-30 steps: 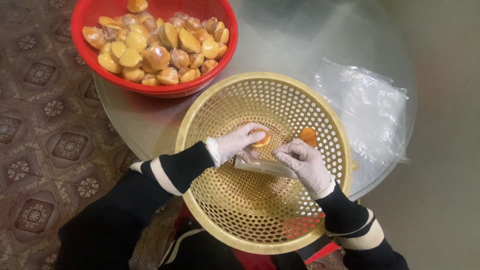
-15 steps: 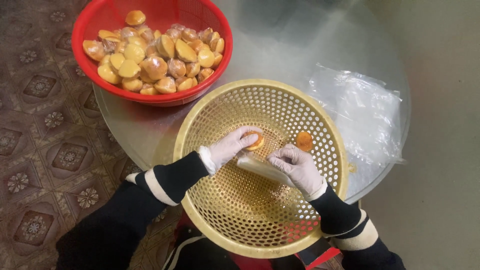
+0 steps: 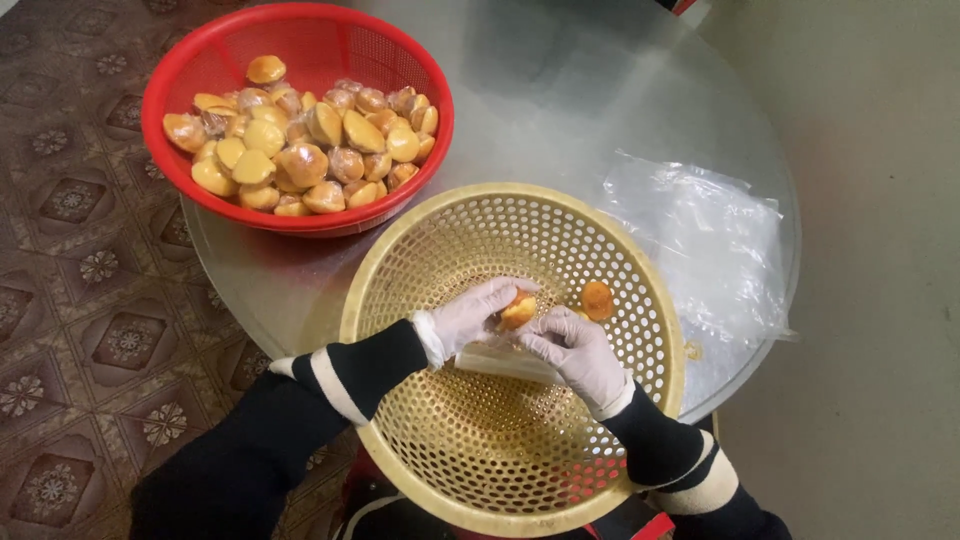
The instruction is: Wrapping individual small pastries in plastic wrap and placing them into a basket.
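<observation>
Yellow basket (image 3: 420,250) under both gloved hands: left hand (image 3: 468,318) pinches a small bun (image 3: 518,310), right hand (image 3: 575,350) pinches its clear wrapper (image 3: 505,362). Unwrapping underway, I'd say; wrapper needs pulling free.

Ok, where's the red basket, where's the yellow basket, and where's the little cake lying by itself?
Red basket (image 3: 170,95): head view, on its left rim.
Yellow basket (image 3: 480,480): head view, on its bare holed bottom.
Lone cake (image 3: 597,300): head view, on its browned top, inside the yellow basket.
</observation>
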